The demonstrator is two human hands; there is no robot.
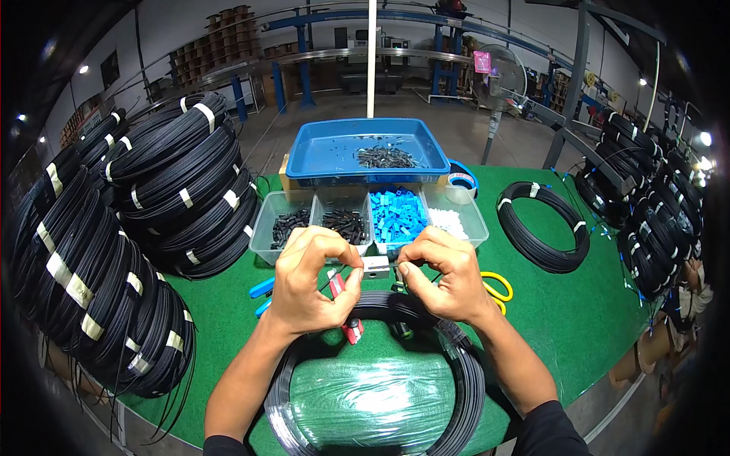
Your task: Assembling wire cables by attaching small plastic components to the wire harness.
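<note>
My left hand [313, 280] and my right hand [449, 277] are raised in front of me, each pinching thin black cable. Between their fingertips sits a small silver block [376, 266], with cable running to it from both sides. Below the hands a coil of black cable [470, 380] lies on the green table, partly wrapped in clear film. Behind my left hand are a red-handled tool [353, 331] and blue handles [262, 290]. Yellow handle loops [498, 289] show beside my right wrist. Fingers partly hide the cable ends.
Clear bins [266, 228] hold black, blue and white small parts. A blue tray [304, 156] with black scraps stands behind them, near a tape roll [461, 182]. Tall stacks of cable coils [182, 190] rise at left. Another coil [544, 258] lies right; more are piled beyond.
</note>
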